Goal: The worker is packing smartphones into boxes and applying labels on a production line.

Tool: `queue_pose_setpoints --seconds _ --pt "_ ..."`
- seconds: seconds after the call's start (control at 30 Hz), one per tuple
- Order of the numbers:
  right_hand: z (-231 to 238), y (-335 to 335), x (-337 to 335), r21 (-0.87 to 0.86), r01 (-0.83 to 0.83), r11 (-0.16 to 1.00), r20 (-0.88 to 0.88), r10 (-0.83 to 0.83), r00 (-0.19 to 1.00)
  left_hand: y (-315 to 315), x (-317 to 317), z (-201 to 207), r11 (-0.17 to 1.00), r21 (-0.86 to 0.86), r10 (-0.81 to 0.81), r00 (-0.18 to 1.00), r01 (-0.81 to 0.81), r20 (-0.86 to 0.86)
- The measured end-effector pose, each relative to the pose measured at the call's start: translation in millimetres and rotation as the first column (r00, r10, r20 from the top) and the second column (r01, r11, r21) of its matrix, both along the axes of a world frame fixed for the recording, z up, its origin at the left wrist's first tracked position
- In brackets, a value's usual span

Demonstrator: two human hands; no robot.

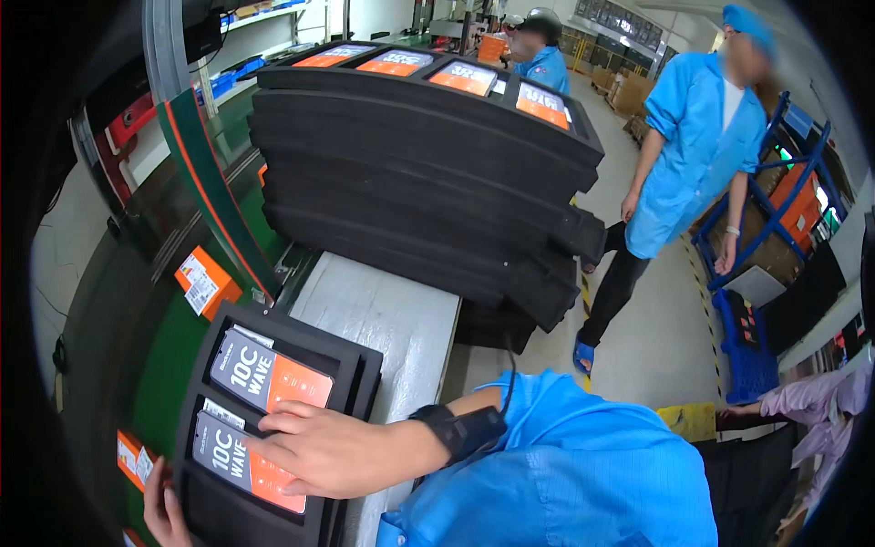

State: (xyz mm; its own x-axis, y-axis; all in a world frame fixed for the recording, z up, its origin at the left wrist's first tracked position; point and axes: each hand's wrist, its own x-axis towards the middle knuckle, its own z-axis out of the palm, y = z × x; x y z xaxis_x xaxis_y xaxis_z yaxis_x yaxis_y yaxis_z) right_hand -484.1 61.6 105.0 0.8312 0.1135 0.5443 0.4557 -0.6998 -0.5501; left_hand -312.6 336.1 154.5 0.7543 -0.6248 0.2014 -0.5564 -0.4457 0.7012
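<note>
A black foam tray (301,330) sits at lower left, with two phones side by side in its cutouts. The upper phone (244,369) and the lower phone (219,453) show grey-and-orange printed fronts. My right hand (324,448) reaches across from the right, with a black band at its wrist. Its fingers are spread and rest over the lower phone, near the edge of the upper one. Beside the tray's left edge is my left hand (162,510), its visible fingers stretched out and slightly apart; the rest is cut off by the frame.
Ahead stands a tall stack of black foam trays (401,191), phones in its top one. Orange boxes (208,281) lie on the green belt (164,365) at left, beside a metal post (164,55). A person in a blue coat (693,146) stands at right, near a blue rack (775,196).
</note>
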Motion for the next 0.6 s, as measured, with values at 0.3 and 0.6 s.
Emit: queue_pose_setpoints --seconds 0.3,0.6 --pt "10.8 8.2 5.2 -0.016 0.108 0.994 -0.162 -0.109 0.981 -52.6 -7.0 -25.7 0.965 -0.262 0.080 0.973 -0.021 0.215" --pt "20.7 14.8 26.2 -0.105 0.016 0.994 -0.206 -0.037 0.978 -17.4 -7.2 -25.9 0.935 -0.340 0.168 0.969 -0.100 0.179"
